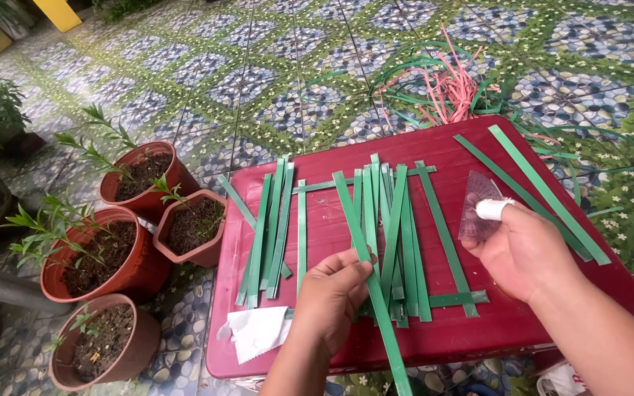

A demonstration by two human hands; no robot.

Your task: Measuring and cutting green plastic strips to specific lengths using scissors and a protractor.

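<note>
A patterned pebble-and-leaf tiled floor [273,81] surrounds a glossy dark-red plastic table [464,330]; four terracotta pots [137,275] of soil stand beside it; flat green strips [405,242] lie across the tabletop; the left hand [332,293] pinches one long green strip [372,271]; the right hand [522,253], thumb bandaged, grips a small translucent pink protractor [475,213].

red table [478,147] | green strips [398,227] | white paper [258,331]
</note>
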